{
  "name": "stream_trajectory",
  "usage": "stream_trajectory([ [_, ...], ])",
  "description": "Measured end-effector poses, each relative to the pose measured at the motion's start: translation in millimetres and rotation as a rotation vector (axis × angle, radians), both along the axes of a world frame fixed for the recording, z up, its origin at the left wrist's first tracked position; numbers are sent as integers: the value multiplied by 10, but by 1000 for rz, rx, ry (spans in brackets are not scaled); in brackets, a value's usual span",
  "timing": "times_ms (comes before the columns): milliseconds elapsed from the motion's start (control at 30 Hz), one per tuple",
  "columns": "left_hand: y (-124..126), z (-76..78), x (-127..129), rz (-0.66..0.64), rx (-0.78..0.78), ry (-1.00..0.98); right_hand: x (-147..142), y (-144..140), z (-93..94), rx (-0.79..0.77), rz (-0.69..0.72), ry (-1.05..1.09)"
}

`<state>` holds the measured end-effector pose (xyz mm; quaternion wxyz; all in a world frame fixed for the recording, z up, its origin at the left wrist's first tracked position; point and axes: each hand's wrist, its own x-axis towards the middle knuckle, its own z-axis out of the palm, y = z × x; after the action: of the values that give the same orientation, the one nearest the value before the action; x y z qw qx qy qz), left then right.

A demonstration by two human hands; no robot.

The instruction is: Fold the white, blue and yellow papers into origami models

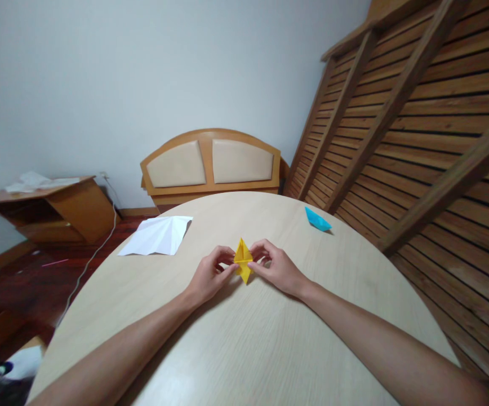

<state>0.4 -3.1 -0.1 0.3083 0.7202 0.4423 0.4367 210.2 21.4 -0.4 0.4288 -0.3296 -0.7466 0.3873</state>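
Observation:
A small folded yellow paper [243, 259], pointed at its top and bottom with a crease across the middle, is held between my two hands over the table. My left hand [213, 272] pinches its left side, thumb in front and fingers curled behind. On the opposite side, my right hand [279, 267] grips the right edge in the same way, the thumb tip resting near the middle crease. The fingertips behind the paper are partly hidden.
The round pale wooden table [244, 349] carries a creased white paper sheet [158, 235] at left and a blue folded paper boat [318, 220] at right. Beyond stand a headboard [209, 163], a low cabinet [73, 211] and a leaning slatted wooden frame [396, 124].

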Motion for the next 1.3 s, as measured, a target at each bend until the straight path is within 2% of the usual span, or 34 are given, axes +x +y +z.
stream_trajectory([
  [200,-4,3,-13,-7,33,26,11,9,-18,28,0,1],
  [600,-5,6,-38,-30,201,84,9,12,-15,44,-12,-5],
  [867,-8,51,-38,-69,270,128,4,8,3,147,-9,-2],
  [1100,18,3,-41,-78,349,165,21,18,-8,292,-14,-64],
  [1300,-5,-5,-38,-79,403,174,14,22,-9,349,-32,-67],
])
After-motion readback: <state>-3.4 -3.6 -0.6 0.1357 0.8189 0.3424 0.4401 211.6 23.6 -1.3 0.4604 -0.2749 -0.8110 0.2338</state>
